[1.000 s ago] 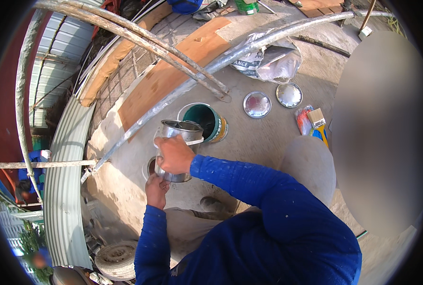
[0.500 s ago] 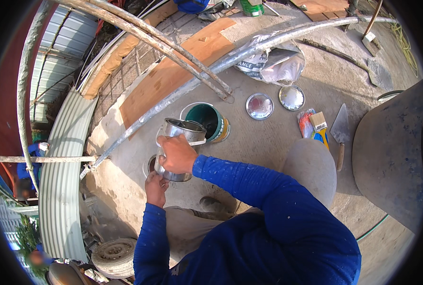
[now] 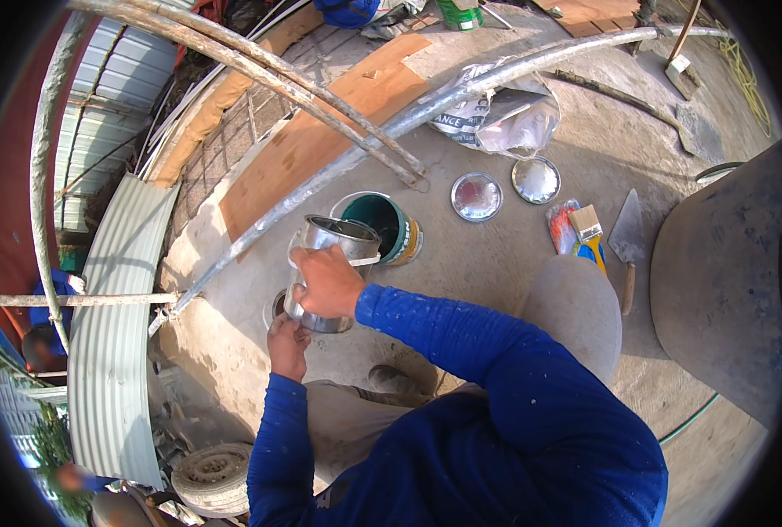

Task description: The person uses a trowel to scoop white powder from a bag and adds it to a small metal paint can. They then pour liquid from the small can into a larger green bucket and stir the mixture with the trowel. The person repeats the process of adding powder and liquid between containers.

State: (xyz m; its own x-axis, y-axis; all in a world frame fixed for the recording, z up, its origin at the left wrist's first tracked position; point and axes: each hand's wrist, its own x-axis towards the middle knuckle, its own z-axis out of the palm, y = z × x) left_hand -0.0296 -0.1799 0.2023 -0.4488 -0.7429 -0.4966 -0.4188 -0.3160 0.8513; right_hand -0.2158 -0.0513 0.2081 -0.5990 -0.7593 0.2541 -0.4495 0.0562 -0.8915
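A shiny metal paint can point(image 3: 329, 321) is tilted, its mouth close to the rim of a dark green bucket point(image 3: 384, 211) on the concrete. My right hand point(image 3: 329, 283) is wrapped over the can's side. Fingers of my left hand point(image 3: 288, 346) grip its lower end. Whether anything flows from the can I cannot tell. Another open can point(image 3: 278, 304) with a brown inside stands partly hidden behind my hands. Two round metal lids point(image 3: 476, 197) lie beyond the bucket. To the right are a paintbrush point(image 3: 587, 230) on a colourful packet and a pointed trowel point(image 3: 626, 237).
A large dark drum point(image 3: 716, 272) stands at the right. Metal pipes point(image 3: 303, 195) cross above a plywood sheet point(image 3: 321, 132). A crumpled sack point(image 3: 505, 119) and a shovel point(image 3: 698, 132) lie farther off. Corrugated sheeting point(image 3: 114, 342) and a tyre point(image 3: 215, 479) are at left; a person works beyond.
My hands and the can hold nearly the same pose. The surroundings have shifted slightly in the view.
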